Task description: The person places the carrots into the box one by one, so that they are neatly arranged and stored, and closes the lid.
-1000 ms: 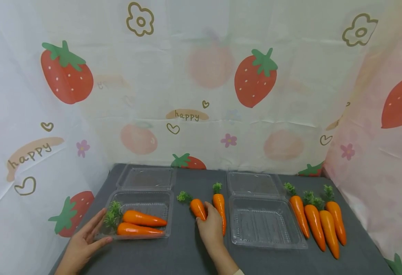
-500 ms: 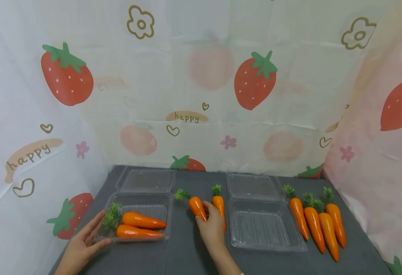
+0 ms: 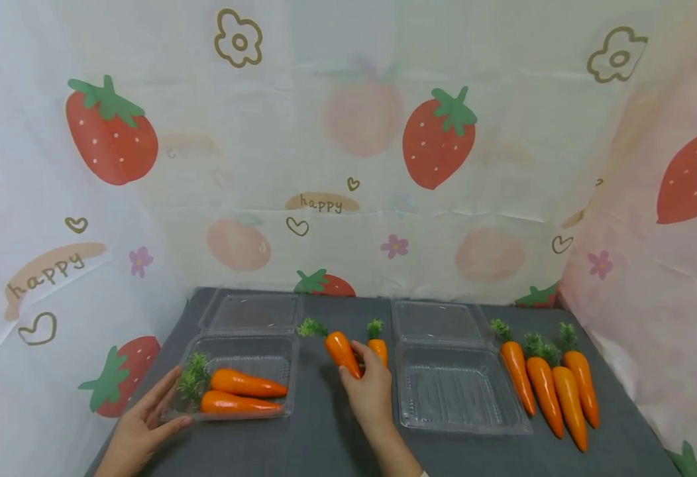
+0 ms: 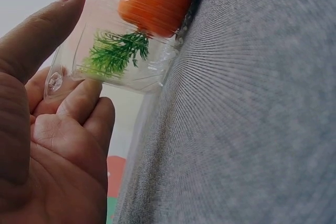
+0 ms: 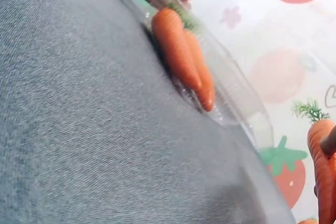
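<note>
In the head view my left hand (image 3: 135, 427) rests at the near left corner of a clear plastic clamshell box (image 3: 291, 354), with the thumb along its front edge and the fingers at its side. Inside the box two orange carrots (image 3: 247, 383) lie with their green tops to the left. My right hand (image 3: 371, 391) pinches another carrot (image 3: 339, 349) between thumb and fingers, lifted and tilted with its leafy top toward the upper left. Just behind that hand lies a further carrot (image 3: 377, 348), partly covered. The right wrist view catches the held carrot (image 5: 319, 156) at its edge.
A second clear clamshell box (image 3: 456, 391) with its lid (image 3: 438, 321) laid back stands right of the right hand. Several carrots (image 3: 545, 394) lie in a row beyond it. Printed curtains (image 3: 348, 132) stand around the grey tabletop (image 3: 313, 444).
My right hand has raised the carrot off the table and moved it slightly up, and it now covers more of the carrot behind. My left hand has stayed at the box.
</note>
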The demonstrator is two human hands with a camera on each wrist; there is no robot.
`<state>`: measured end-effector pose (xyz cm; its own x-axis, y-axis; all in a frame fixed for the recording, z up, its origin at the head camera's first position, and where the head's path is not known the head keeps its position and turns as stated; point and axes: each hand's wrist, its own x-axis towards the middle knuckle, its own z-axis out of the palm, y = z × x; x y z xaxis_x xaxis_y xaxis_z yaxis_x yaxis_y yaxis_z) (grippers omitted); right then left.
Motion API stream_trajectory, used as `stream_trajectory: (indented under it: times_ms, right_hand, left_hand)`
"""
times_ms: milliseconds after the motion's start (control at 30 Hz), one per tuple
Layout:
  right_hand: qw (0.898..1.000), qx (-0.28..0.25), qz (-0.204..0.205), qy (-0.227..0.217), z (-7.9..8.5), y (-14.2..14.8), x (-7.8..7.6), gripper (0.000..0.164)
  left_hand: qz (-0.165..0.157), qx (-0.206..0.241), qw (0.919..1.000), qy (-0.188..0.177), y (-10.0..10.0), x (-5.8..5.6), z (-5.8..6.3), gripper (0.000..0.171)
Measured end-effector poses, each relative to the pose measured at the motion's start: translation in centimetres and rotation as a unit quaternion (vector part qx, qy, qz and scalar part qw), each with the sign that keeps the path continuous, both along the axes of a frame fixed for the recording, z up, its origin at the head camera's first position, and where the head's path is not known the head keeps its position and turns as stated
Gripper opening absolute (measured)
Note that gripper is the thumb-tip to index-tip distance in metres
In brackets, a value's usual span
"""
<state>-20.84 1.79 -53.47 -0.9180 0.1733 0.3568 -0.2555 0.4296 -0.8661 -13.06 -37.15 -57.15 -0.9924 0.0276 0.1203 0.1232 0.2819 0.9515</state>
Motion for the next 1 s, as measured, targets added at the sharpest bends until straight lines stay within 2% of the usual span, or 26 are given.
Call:
stream_trajectory:
  times_ms: [233, 500, 1000]
  right_hand:
    - [1.0, -0.002, 0.024, -0.014, 1.1, -0.2, 0.1, 0.049]
    - [0.999, -0.004, 0.05, 0.013, 2.0, -0.5, 0.1, 0.047]
    - [0.994, 0.018, 0.111, -0.006, 3.2, -1.3, -0.2, 0.048]
  left_hand:
    - [0.006, -0.001, 1.0, -0.007, -0.2, 0.0, -0.1, 0.088]
    - [-0.005, 0.003, 0.9999, 0.009, -0.1, 0.1, -0.1, 0.088]
    - [-0.001, 0.0, 1.0, 0.009, 0.0, 0.1, -0.1, 0.089]
